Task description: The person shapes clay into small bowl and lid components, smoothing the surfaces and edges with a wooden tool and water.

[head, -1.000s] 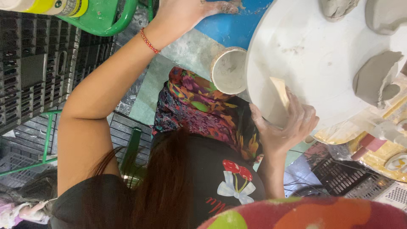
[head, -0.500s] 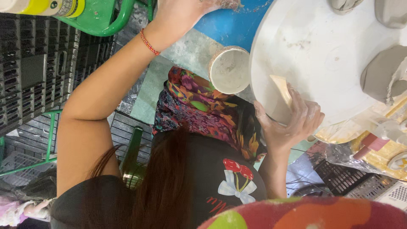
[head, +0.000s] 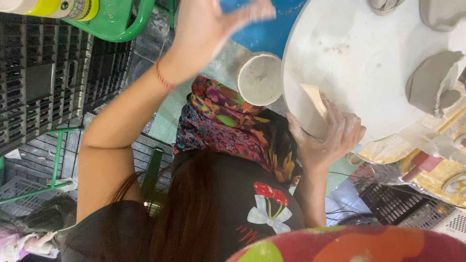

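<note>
My right hand (head: 326,138) grips a flat wooden tool (head: 314,99) and holds its tip against the near rim of a big round white board (head: 359,58). The hand is smeared with pale clay. My left hand (head: 208,29) is raised at the top of the view, blurred, over a blue surface (head: 272,34); a red string circles its wrist. Whether it holds anything is unclear. A round white cup (head: 259,80) caked with clay stands between the two hands, beside the board's edge. A grey clay lump (head: 432,82) lies on the board at the right.
Another clay lump (head: 441,12) sits at the board's far edge. Black slatted crates (head: 43,82) and a green frame (head: 121,24) fill the left. A yellow and white bottle (head: 48,7) lies top left. Plastic-wrapped clutter (head: 432,160) and cables lie right of my lap.
My left hand has come down and nearer, off the blue surface, and is now blurred. My right hand with the wooden tool stays at the board's rim.
</note>
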